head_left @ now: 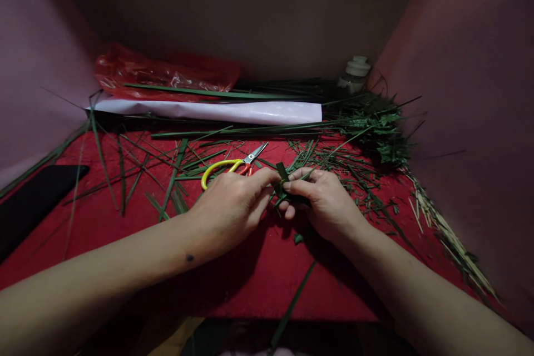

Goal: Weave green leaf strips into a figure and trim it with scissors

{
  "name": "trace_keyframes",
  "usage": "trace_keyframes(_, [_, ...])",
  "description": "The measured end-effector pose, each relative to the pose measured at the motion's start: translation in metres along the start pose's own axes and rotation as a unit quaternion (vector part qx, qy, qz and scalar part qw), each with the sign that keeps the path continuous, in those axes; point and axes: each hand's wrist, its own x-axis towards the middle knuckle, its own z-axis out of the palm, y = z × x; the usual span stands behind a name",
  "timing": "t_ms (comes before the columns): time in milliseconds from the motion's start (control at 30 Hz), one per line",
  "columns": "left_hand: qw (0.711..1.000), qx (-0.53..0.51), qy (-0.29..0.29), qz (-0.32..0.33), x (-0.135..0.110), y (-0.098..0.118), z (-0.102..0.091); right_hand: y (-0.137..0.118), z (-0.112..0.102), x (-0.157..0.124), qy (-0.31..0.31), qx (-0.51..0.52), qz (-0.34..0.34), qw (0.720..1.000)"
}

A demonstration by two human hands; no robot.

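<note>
Between my two hands is a small folded piece of green leaf strip (281, 188), held over the middle of the red table. My left hand (237, 200) pinches it from the left with thumb and fingertips. From the right, my right hand (327, 200) grips the same folded leaf between thumb and forefinger, its other fingers curled beneath. Part of the fold is hidden by the fingers. Scissors (233, 166) with a yellow and a red handle lie just behind my left hand, blades pointing away to the right.
Cut leaf strips (175, 169) and clippings (359, 178) litter the red table (200, 283). Behind them are a white wrapped roll (258, 111), a red plastic bag (167, 72), leafy stems (375, 122) and a white-capped bottle (354, 74). A black object (37, 200) lies left; walls enclose three sides.
</note>
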Motion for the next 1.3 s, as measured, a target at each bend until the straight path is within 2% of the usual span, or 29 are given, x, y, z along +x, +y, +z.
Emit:
trace_keyframes(433, [0.998,-0.041,0.022,0.028,0.0033,-0.0022,0.0015,0.0013,0.0015,-0.0002,0.010,-0.010,-0.017,1.000])
trace_keyframes(900, [0.988,-0.153,0.012,0.000,0.0067,0.0001,0.0005,0.0015,0.0008,-0.0009,0.016,-0.005,-0.026,1.000])
trace_keyframes(1067, [0.988,-0.153,-0.002,-0.015,0.0076,-0.0010,0.0019,-0.0009,0.0046,-0.0039,0.038,-0.048,-0.037,0.997])
trace_keyframes(1300, [0.974,-0.224,-0.010,-0.027,0.0086,-0.0032,0.0047,-0.0002,0.0056,-0.0056,0.071,-0.168,-0.128,0.975])
